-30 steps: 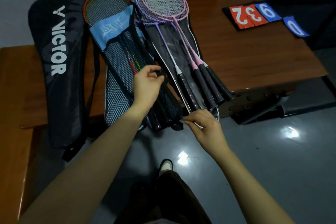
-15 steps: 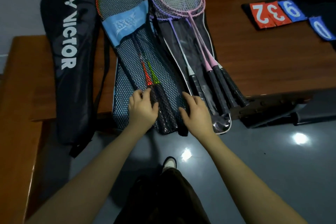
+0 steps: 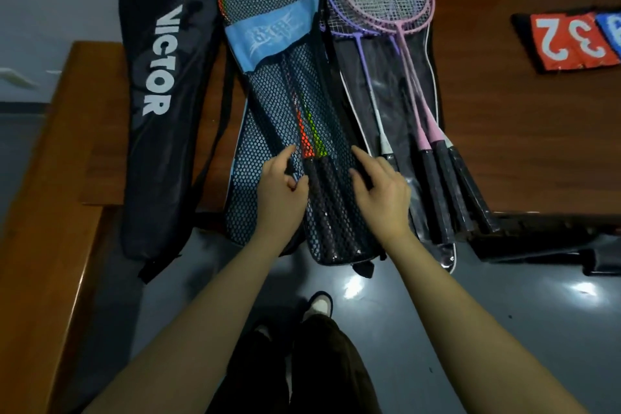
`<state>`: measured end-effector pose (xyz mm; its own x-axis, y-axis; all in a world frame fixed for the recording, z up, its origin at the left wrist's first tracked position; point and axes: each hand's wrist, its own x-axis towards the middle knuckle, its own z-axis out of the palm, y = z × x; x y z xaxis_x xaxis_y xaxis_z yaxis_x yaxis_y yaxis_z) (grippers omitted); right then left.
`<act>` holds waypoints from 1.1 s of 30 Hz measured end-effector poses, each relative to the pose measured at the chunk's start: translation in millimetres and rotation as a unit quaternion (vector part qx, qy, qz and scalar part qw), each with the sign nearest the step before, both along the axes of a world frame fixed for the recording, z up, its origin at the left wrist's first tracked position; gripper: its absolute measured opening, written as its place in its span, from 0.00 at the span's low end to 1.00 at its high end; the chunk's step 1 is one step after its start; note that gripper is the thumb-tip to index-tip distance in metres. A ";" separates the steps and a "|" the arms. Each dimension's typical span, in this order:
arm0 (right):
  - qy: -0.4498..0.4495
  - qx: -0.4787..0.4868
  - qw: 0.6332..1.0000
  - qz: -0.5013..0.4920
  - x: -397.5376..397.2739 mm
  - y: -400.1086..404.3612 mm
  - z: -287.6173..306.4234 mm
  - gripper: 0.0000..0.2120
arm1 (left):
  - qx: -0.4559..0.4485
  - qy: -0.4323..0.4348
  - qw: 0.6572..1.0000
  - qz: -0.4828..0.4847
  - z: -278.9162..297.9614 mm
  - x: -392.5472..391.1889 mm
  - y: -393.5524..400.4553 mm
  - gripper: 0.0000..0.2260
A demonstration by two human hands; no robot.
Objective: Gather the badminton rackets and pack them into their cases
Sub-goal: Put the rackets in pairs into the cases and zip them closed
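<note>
A: Working left to right from the mesh case [image 3: 268, 124]. Left of it, black Victor case [image 3: 161, 104], flat on the bench [image 3: 504, 144], lower end hanging off the near edge. Looks soft, floppy.

B: And the mesh case itself?

A: Orange and green rackets [image 3: 307, 141] inside, heads poking out the far end under a blue flap. Netting limp, would likely snag on frame or strings. Rackets look light, thin shafts; judge the wrapped handles the place to hold, not the strings.

B: Hands?

A: Left hand [image 3: 280, 186] on the mesh just left of the handles, fingers curled, pinching the netting against them as far as I can tell. Right hand [image 3: 379, 188] just right of the handles, fingers spread and fairly straight, lying on the case edge, gripping nothing.

B: Right of the mesh case?

A: Purple and pink rackets [image 3: 403, 84] lying on top of an open clear-fronted case [image 3: 383, 77], not yet enclosed, handles toward the near edge, just beside the right hand. Farther right, red and blue number cards [image 3: 568, 40].
</note>
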<state>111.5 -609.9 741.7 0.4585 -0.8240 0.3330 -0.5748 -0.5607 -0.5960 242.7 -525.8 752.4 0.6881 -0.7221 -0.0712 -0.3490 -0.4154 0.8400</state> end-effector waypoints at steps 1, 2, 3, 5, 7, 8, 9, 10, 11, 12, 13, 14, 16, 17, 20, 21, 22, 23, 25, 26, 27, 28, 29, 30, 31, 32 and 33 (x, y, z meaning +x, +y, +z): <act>-0.017 -0.005 1.000 0.005 2.4 1.9 2.4 0.16 | -0.005 -0.006 1.000 -0.005 2.5 -1.0 0.0 0.22; -0.030 0.000 1.000 0.007 5.2 4.3 4.6 0.16 | -0.010 -0.008 1.000 -0.012 3.5 -2.6 0.1 0.22; -0.040 0.014 0.999 0.003 7.9 6.9 6.7 0.16 | -0.018 -0.011 1.000 -0.020 3.9 -4.3 -0.1 0.23; -0.060 0.045 0.997 -0.009 12.1 11.7 11.2 0.16 | -0.031 -0.021 0.999 -0.011 5.1 -5.9 -0.1 0.21; -0.080 0.073 0.994 -0.011 15.3 16.7 15.7 0.16 | -0.037 -0.048 0.998 0.024 11.7 -2.3 2.9 0.18; -0.090 0.095 0.991 -0.008 17.9 18.2 17.8 0.17 | -0.043 -0.063 0.996 0.040 18.0 1.7 5.4 0.18; -0.096 0.123 0.988 -0.005 22.1 19.1 20.0 0.18 | -0.055 -0.079 0.994 0.051 25.0 7.3 8.5 0.18; -0.098 0.150 0.984 -0.002 27.8 19.8 22.1 0.19 | -0.069 -0.095 0.992 0.054 31.7 13.9 12.1 0.18; -0.096 0.169 0.981 0.002 35.0 20.9 24.1 0.20 | -0.085 -0.112 0.989 0.051 37.4 21.5 16.5 0.17; -0.092 0.178 0.980 0.007 43.4 22.2 26.0 0.20 | -0.097 -0.129 0.986 0.045 42.0 29.4 21.4 0.17; -0.088 0.178 0.980 0.014 52.4 24.5 28.9 0.20 | -0.106 -0.146 0.983 0.040 45.2 37.5 26.6 0.16; -0.085 0.173 0.981 0.020 61.4 27.5 32.0 0.20 | -0.112 -0.157 0.981 0.036 47.4 45.3 32.1 0.16; -0.087 0.149 0.985 0.029 78.3 35.4 37.9 0.19 | -0.124 -0.161 0.979 0.031 52.6 59.5 42.3 0.16; -0.088 0.130 0.987 0.033 86.4 40.4 40.8 0.19 | -0.131 -0.158 0.978 0.027 55.8 66.7 47.0 0.15; -0.098 0.072 0.992 0.036 110.3 54.3 46.6 0.17 | -0.151 -0.156 0.976 0.013 65.1 88.6 58.2 0.15; -0.103 0.057 0.992 0.036 118.1 58.8 48.7 0.17 | -0.154 -0.154 0.976 0.011 67.8 96.0 61.9 0.15; -0.107 0.042 0.993 0.034 126.2 62.7 50.3 0.17 | -0.156 -0.152 0.976 0.010 70.2 103.9 65.6 0.15; -0.111 0.031 0.993 0.035 134.5 67.2 52.6 0.16 | -0.158 -0.150 0.976 0.008 72.6 112.4 70.0 0.15; -0.112 0.020 0.993 0.039 151.1 76.1 56.6 0.16 | -0.164 -0.152 0.975 0.007 76.5 129.9 79.3 0.15; -0.111 0.015 0.993 0.040 160.3 80.6 58.3 0.16 | -0.166 -0.152 0.974 0.007 78.1 139.6 84.0 0.15; -0.110 0.011 0.993 0.041 169.6 84.9 59.8 0.16 | -0.168 -0.152 0.974 0.008 79.5 149.1 88.4 0.15; -0.109 0.005 0.993 0.042 179.3 88.9 61.0 0.16 | -0.171 -0.152 0.974 0.008 80.7 158.8 92.8 0.15; -0.106 0.000 0.993 0.043 189.4 93.1 62.2 0.16 | -0.173 -0.152 0.973 0.008 81.4 168.6 97.3 0.15; -0.102 -0.005 0.994 0.044 199.3 96.7 62.9 0.16 | -0.174 -0.153 0.973 0.008 81.6 178.0 101.7 0.15; -0.097 -0.007 0.994 0.046 208.9 100.4 63.6 0.16 | -0.173 -0.153 0.973 0.008 81.2 187.1 105.9 0.15; -0.092 -0.005 0.995 0.047 218.5 103.3 62.8 0.16 | -0.169 -0.150 0.974 0.008 79.5 196.7 109.5 0.15; -0.087 0.001 0.995 0.047 226.9 106.0 61.5 0.16 | -0.160 -0.145 0.976 0.009 77.3 205.8 112.6 0.16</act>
